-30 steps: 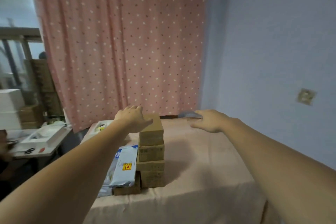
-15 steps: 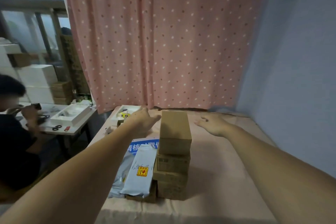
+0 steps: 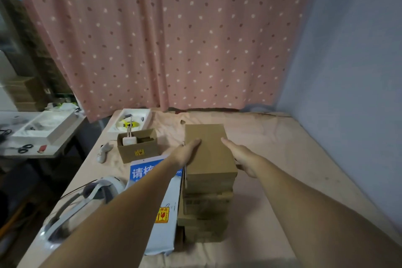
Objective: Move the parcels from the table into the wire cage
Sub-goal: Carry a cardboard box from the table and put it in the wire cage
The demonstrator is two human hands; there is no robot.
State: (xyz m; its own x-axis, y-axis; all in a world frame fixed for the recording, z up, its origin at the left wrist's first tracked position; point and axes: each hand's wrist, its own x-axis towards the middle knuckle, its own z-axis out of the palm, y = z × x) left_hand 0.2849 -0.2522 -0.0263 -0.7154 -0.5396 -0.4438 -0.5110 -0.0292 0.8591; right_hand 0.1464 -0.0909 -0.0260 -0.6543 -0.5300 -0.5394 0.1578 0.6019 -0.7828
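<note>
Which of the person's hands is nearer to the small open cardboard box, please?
Left. The left hand rests on the top parcel's left edge, just right of the open box; the right hand is on the parcel's far side.

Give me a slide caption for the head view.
Both hands, left and right, flank the top box of a parcel stack.
</note>
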